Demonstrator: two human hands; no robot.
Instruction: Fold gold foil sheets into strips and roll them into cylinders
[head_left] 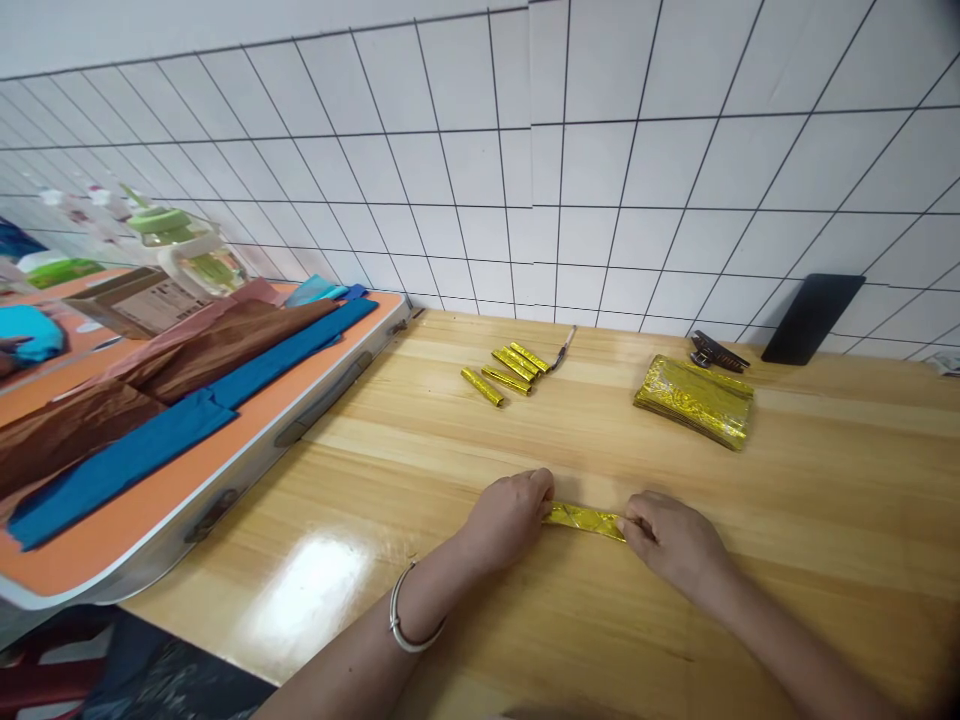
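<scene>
Gold strip (586, 520) spanning the gap between both hands on wooden table (360, 440), left hand (510, 515) closed on one end, right hand (670, 540) pinching the other, exact fingertip grip apparently hidden.

strip (586, 519): shiny, foil-like (lightly creased) | tabletop (405, 440): glossy wood | 1 bangle (394, 608): smooth, metallic | blue cloth (135, 465): matt

Hair clip (718, 353) lies behind foil sheet stack (694, 402); phone (814, 318) leans on tiled wall (600, 160), to right.
</scene>
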